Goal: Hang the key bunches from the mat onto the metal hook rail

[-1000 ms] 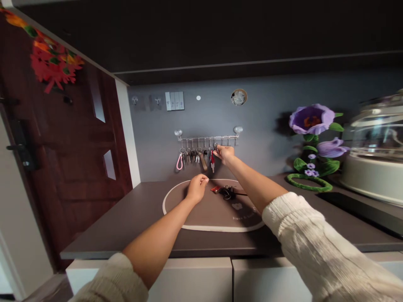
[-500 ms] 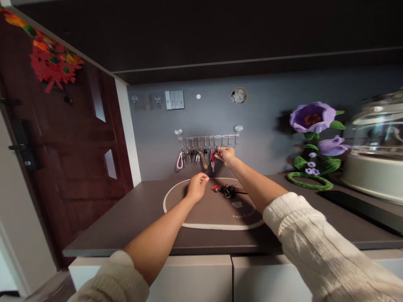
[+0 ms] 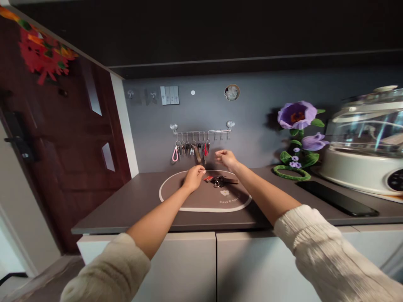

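Observation:
A clear rail [image 3: 201, 132] with hooks is fixed to the grey wall. From it hang several bunches of keys [image 3: 188, 148], among them a pink loop [image 3: 175, 154], a brown fob [image 3: 197, 155] and a red key holder [image 3: 206, 149]. My right hand [image 3: 227, 159] hovers just right of the hanging keys, fingers loosely bent and apart, nothing visible in it. Over the brown mat [image 3: 189, 202], my left hand [image 3: 193, 178] is loosely curled with a gap at the fingertips. Beside it on the mat lie more keys [image 3: 218, 182] with a red tag [image 3: 208, 178] and a brown strap [image 3: 231, 181].
A purple flower ornament [image 3: 297, 115], a black phone [image 3: 336, 198] and a cream appliance with a clear top [image 3: 359, 163] stand or lie at the right. A dark cabinet [image 3: 201, 33] overhangs the counter [image 3: 119, 203]. A dark red door [image 3: 78, 167] is at the left.
My right hand has come away from the hook rail, leaving a key bunch hanging there. My left hand stays over the mat. The view has shifted slightly.

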The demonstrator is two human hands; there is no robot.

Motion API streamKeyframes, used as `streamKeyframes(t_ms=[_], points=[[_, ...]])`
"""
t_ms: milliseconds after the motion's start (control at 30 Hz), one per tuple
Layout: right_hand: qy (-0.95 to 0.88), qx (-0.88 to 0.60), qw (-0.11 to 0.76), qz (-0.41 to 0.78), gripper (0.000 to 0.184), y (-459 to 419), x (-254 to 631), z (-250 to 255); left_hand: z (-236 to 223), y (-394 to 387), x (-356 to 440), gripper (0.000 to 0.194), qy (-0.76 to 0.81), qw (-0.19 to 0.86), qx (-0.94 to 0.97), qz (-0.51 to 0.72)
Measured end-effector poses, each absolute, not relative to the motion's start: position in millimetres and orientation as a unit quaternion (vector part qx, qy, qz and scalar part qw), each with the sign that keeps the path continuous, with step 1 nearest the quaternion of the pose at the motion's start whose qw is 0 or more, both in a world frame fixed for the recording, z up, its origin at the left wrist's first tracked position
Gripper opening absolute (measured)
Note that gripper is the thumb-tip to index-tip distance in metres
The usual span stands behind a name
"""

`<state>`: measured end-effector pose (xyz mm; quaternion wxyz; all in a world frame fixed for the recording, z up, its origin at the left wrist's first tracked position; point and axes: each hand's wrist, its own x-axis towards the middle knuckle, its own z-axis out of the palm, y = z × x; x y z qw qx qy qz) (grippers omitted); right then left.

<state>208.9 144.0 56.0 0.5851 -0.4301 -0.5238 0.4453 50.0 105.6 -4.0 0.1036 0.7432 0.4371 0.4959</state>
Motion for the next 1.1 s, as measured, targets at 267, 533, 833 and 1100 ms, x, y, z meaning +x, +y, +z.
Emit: streamKeyframes(t_ms=[267,533,833,1100], points=[[-0.617,-0.437,0.530,0.384,0.000,103,230,23,4,99,74,0.012,0.462,0.162,0.700,0.520],[-0.696,-0.533,0.461,0.139,0.007,85,254,6,-8,87,76,0.026,0.419,0.023,0.827,0.374],[-0.728,-0.567,0.384,0.012,0.013,83,252,4,-3,83,76,0.019,0.405,-0.076,0.864,0.290],[-0.744,-0.555,0.372,-0.025,0.014,86,252,4,2,83,75,0.016,0.414,-0.077,0.848,0.322]])
